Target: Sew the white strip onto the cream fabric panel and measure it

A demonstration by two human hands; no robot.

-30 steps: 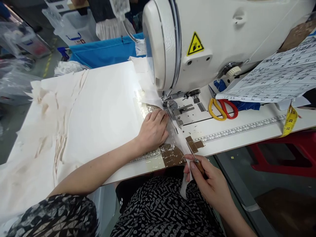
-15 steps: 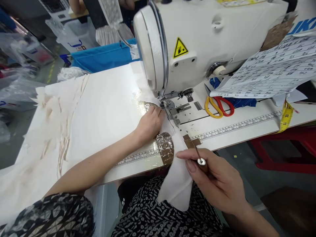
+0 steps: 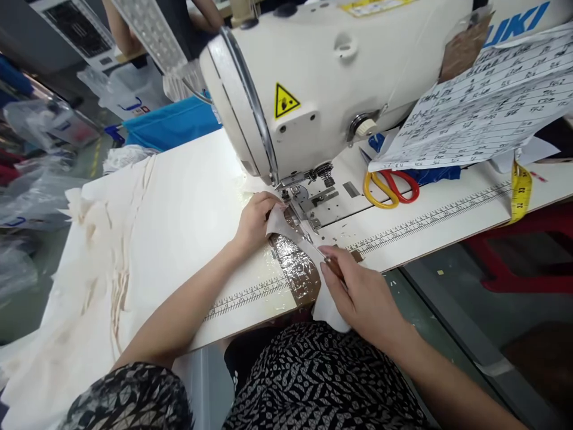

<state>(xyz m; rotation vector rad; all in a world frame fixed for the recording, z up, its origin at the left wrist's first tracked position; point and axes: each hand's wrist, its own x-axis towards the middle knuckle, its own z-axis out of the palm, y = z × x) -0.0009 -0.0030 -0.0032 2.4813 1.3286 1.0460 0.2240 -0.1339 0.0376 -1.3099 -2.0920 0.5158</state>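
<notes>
My left hand (image 3: 254, 224) is closed on the edge of a strip of white fabric (image 3: 282, 226), just left of the needle area. The strip curves over the brown taped patch (image 3: 299, 275) and hangs off the table's front edge. In my right hand (image 3: 364, 298) is an awl (image 3: 333, 267) with a wooden handle, its thin metal shaft pointing up and left over the strip. The sewing machine's presser foot (image 3: 286, 196) stands just beyond the fabric's upper end. Where the awl's point ends is hard to make out.
Yellow-and-red-handled scissors (image 3: 389, 188) lie right of the needle plate, beside a handwritten sheet (image 3: 478, 107). A yellow tape measure (image 3: 520, 191) hangs at the right. Stacked pale fabric pieces (image 3: 119, 286) cover the table's left side. A red stool (image 3: 514, 263) stands below.
My right hand has moved forward, and the awl has swung from upright to pointing at the strip. My left hand has drawn slightly back left, raising the strip's edge. The view has shifted.
</notes>
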